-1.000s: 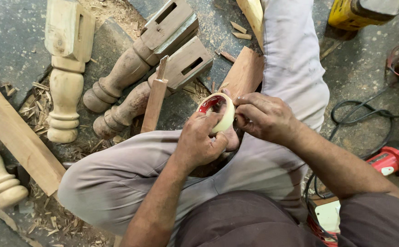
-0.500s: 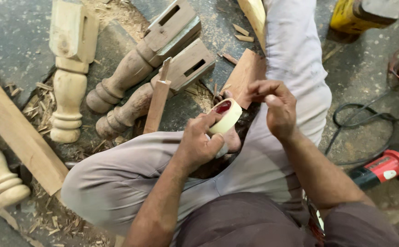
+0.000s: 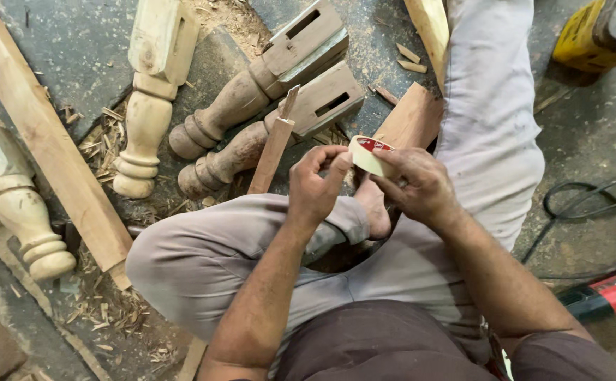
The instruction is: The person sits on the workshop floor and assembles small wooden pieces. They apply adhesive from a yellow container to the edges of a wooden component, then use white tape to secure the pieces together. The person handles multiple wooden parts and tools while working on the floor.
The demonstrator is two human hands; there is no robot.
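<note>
Near the middle of the frame, both hands close their fingers on a roll of tape (image 3: 368,155) above the lap. Right hand (image 3: 421,187) pinches its rim; left hand (image 3: 316,185) curls beside it, thumb touching. Turned wooden legs (image 3: 251,106) lie upper left

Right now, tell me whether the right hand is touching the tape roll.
Touching. The head view shows the right hand with fingers wrapped over the tape roll, no gap between them.
</note>
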